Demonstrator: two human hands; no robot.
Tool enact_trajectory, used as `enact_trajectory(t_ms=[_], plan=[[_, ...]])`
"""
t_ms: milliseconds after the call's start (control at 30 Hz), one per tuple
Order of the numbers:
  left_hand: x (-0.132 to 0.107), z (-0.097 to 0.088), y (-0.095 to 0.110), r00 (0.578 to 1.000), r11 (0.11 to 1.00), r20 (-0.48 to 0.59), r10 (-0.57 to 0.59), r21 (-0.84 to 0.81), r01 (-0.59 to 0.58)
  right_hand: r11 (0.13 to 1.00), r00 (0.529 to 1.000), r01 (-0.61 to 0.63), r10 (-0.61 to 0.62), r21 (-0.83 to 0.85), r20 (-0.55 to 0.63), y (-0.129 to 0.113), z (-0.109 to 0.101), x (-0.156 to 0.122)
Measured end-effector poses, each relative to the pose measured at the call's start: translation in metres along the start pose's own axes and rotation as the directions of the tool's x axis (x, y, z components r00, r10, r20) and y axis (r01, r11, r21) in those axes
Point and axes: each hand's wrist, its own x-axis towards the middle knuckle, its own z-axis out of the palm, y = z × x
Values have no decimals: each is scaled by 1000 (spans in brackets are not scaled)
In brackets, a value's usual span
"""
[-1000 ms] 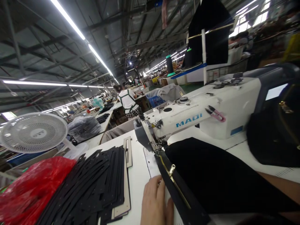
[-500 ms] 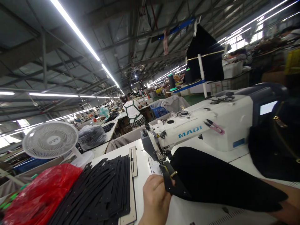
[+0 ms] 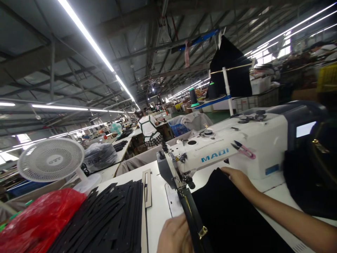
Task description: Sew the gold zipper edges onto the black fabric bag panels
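Note:
A white MAQI sewing machine (image 3: 231, 149) stands on the white table (image 3: 158, 196). A black fabric panel (image 3: 226, 214) lies under its arm, with a black zipper strip (image 3: 193, 218) and a gold slider running from the presser foot toward me. My left hand (image 3: 175, 235) sits at the bottom edge, fingers curled against the strip's left side. My right hand (image 3: 238, 177) lies flat on the far edge of the black panel, beside the machine's base, fingers stretched.
A stack of black cut pieces (image 3: 110, 218) and a red plastic bag (image 3: 34, 221) lie at left. A white fan (image 3: 51, 160) stands behind them. Pink snips (image 3: 243, 149) rest on the machine. A person in an apron (image 3: 149, 128) works farther back. A dark bag (image 3: 310, 175) sits at right.
My right hand has come into view and settled on the panel's far edge. The zipper strip has slid toward me under the foot, and my left hand has dropped lower.

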Motion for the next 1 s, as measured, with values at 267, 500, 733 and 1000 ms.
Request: enact_trajectory(t_ms=[267,500,733,1000], plan=[[37,7,-3,986,994,122,-111,27,109,987,989,-44,21,157,146,-5,-4,-6],[28,21,-11,997,994,3,-80,70,80,967,989,-84,51,241,141,-3,-4,-1],[39,8,-5,977,988,190,-93,138,67,961,976,-200,178,192,126,-10,-15,1],[42,6,3,973,981,175,-147,150,122,991,961,-132,131,-14,242,-17,-19,13]])
